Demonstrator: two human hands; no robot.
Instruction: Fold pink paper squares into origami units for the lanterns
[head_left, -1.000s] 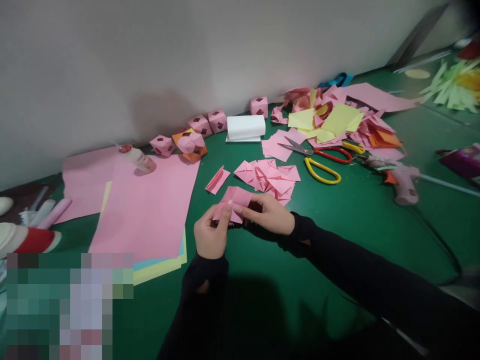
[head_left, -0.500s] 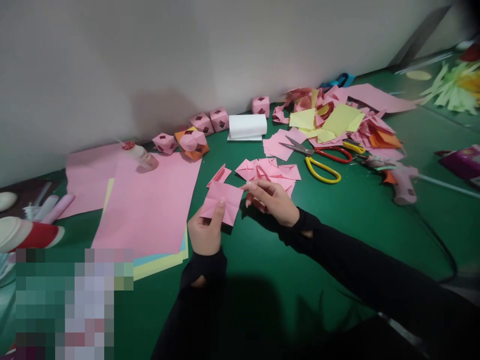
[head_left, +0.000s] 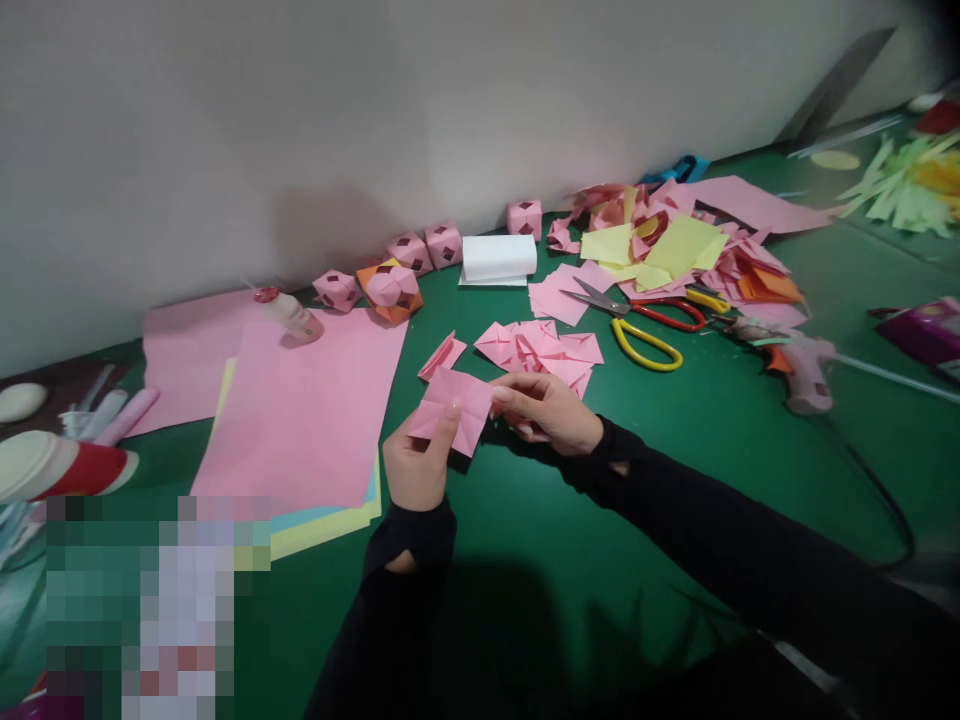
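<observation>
A small square of pink paper (head_left: 466,392) with crossing crease lines is held up over the green table. My left hand (head_left: 420,460) grips its lower left part, thumb on top and the other fingers underneath. At the right corner of the square, the thumb and fingertips of my right hand (head_left: 551,412) are pinched on the edge. Just behind lie several folded pink paper pieces (head_left: 540,345) in a loose pile, and one narrow folded piece (head_left: 442,356) to their left. The fingers under the paper are hidden.
Scissors (head_left: 626,320) with red and yellow handles and a pink glue gun (head_left: 802,365) lie to the right, below paper scraps (head_left: 675,245). Large pink sheets (head_left: 300,420) and a small bottle (head_left: 292,315) are left. Folded paper balls (head_left: 409,252) line the wall.
My right fingertips have closed in on the right corner of the pink square. The square has turned slightly in my left hand. The whole view has shifted a little.
</observation>
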